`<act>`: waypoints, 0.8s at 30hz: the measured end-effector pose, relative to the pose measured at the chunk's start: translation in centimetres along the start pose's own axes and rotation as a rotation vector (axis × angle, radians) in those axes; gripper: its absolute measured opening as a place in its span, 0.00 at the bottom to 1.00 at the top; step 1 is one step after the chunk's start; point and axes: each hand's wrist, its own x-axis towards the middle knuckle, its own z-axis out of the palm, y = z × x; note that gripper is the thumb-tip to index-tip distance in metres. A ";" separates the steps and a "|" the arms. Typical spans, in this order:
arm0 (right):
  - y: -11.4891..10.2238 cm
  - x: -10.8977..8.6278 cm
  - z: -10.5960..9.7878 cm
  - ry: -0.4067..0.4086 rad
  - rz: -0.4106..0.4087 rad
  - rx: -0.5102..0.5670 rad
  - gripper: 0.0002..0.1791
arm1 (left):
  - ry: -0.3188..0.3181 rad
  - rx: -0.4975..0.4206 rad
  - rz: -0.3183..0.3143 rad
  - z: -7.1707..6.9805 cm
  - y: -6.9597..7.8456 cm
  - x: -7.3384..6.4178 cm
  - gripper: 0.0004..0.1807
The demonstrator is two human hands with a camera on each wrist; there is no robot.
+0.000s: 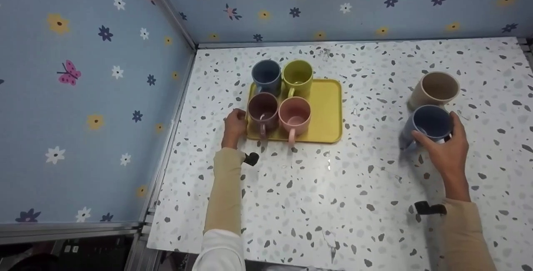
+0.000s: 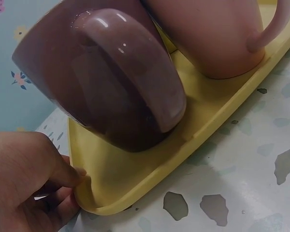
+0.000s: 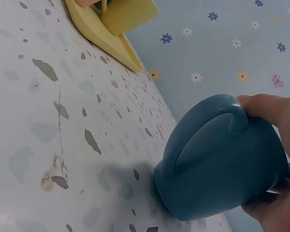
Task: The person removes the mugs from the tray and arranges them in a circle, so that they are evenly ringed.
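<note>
At the left, my left hand (image 1: pixel 235 126) pinches the front-left corner of a yellow tray (image 1: pixel 327 113), thumb over the rim in the left wrist view. Four upright mugs crowd the tray's left part: a grey-blue mug (image 1: pixel 266 73) and a yellow-green mug (image 1: pixel 298 73) behind, a dark mauve mug (image 1: pixel 263 108) and a pink mug (image 1: pixel 295 115) in front. Over at the right, my right hand (image 1: pixel 452 152) grips a blue mug (image 3: pixel 222 159) by its sides, thumb near the handle. Whether its base touches the table, I cannot tell. Just behind it stands a beige mug (image 1: pixel 424 90).
A white speckled table (image 1: pixel 316 196) lies under everything. Blue flowered panels rise along the back (image 1: pixel 362 8) and the left (image 1: pixel 91 96). Bare tray surface shows right of the mugs, and a stretch of table separates the tray from the blue mug.
</note>
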 end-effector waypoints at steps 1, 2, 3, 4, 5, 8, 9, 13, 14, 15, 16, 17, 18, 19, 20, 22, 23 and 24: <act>0.1 0.1 -0.1 0.000 0.000 0.001 0.55 | 0.002 0.006 0.004 0.0 0.0 0.0 0.14; 0.3 0.3 -0.3 0.001 0.001 0.006 0.55 | 0.002 0.010 0.007 0.0 0.0 0.1 0.14; 0.4 0.4 -0.5 0.001 0.007 0.009 0.55 | 0.002 0.017 0.012 0.0 0.0 0.1 0.14; 0.6 0.5 -0.6 0.002 0.013 0.013 0.55 | 0.003 0.018 0.014 0.1 0.0 0.1 0.14; 0.8 0.6 -0.8 0.001 0.020 0.017 0.55 | 0.002 0.016 0.015 0.1 -0.1 0.2 0.14; 1.2 1.0 -1.3 -0.006 0.035 0.024 0.54 | 0.000 0.005 0.012 0.1 -0.2 0.2 0.14; 1.4 1.2 -1.4 -0.009 0.039 0.021 0.54 | -0.001 0.000 0.010 0.1 -0.2 0.2 0.14; 1.7 1.6 -2.0 -0.022 0.019 0.053 0.53 | 0.006 -0.005 0.009 0.1 -0.2 0.1 0.14; 1.5 1.5 -2.2 -0.029 0.012 0.067 0.53 | 0.006 0.000 0.010 0.1 -0.1 0.1 0.14; 1.4 1.5 -2.4 -0.040 0.008 0.079 0.53 | 0.009 0.004 0.014 0.1 -0.1 0.1 0.14; 1.4 1.6 -2.6 -0.052 0.005 0.089 0.52 | 0.011 0.007 0.017 0.1 -0.1 0.1 0.14; 1.4 1.6 -2.7 -0.065 0.004 0.093 0.52 | 0.013 0.012 0.020 0.1 -0.1 0.1 0.14; 1.4 1.7 -3.0 -0.082 0.008 0.091 0.52 | 0.015 0.013 0.022 0.1 -0.1 0.1 0.14; 1.4 1.8 -3.2 -0.101 0.013 0.085 0.52 | 0.016 0.016 0.024 0.2 -0.1 0.1 0.14; 1.6 2.0 -3.5 -0.121 0.018 0.074 0.52 | 0.015 0.017 0.025 0.2 -0.1 0.1 0.14; 2.2 2.4 -3.9 -0.156 0.024 0.053 0.52 | 0.019 0.023 0.028 0.1 -0.1 0.1 0.14; 2.4 2.6 -4.1 -0.172 0.024 0.044 0.52 | 0.022 0.027 0.028 0.1 -0.1 0.1 0.14; 2.5 2.8 -4.3 -0.190 0.024 0.034 0.52 | 0.021 0.032 0.027 0.1 -0.1 0.1 0.14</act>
